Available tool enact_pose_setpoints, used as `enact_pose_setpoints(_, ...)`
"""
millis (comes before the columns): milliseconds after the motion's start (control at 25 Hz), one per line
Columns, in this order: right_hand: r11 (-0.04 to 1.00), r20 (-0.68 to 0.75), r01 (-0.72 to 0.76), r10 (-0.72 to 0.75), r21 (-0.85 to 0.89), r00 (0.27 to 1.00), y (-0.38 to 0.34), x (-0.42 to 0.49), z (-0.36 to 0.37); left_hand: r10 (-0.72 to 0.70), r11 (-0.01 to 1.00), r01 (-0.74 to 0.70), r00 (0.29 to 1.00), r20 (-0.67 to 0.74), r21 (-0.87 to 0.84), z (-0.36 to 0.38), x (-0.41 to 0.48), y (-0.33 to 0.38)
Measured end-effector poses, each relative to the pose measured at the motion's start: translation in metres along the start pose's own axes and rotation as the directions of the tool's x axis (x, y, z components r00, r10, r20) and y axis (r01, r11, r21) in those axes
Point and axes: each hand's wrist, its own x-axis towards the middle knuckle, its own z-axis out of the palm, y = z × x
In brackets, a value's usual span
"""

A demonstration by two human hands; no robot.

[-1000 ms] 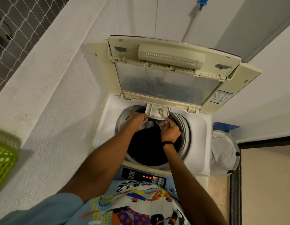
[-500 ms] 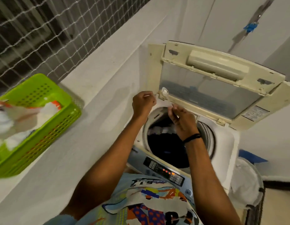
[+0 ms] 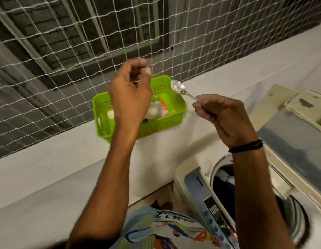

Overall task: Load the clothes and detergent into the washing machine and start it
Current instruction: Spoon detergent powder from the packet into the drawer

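Swung both hands away from washing machine (image 3: pixel 255 203) toward green basket (image 3: pixel 167 121) on ledge, right hand (image 3: pixel 222 115) pinching spoon (image 3: pixel 181 89), bowl angled up-left over basket's near-right corner, left hand (image 3: pixel 129 94) nearer, directly above basket, fingers curled, contents unclear.

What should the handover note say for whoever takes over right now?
Right hand: pinches the spoon, bowl up, near the green basket.
Left hand: raised over the basket, fingers curled; contents unclear.
Washing machine: lid open, dark clothes in the drum.
Done: clothes loaded.
Left: detergent status unclear; close the lid, start at the control panel.
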Motion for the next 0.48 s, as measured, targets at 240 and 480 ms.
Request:
enact_pose_setpoints(240, 0.572, 0.234, 0.221, -0.051, -0.790, 0.971, 0.011, 0.061, 0.060, 0.023, 0.913, -0.128, 0.964, 0.265, 0.386, -0.039, 0.019, -0.052)
enact_pose_setpoints(480, 0.094, 0.138, 0.142, -0.046, -0.985, 0.989, 0.032, 0.096, 0.095, -0.094, 0.678, -0.232, 0.913, 0.396, 0.697, -0.042, 0.022, -0.078)
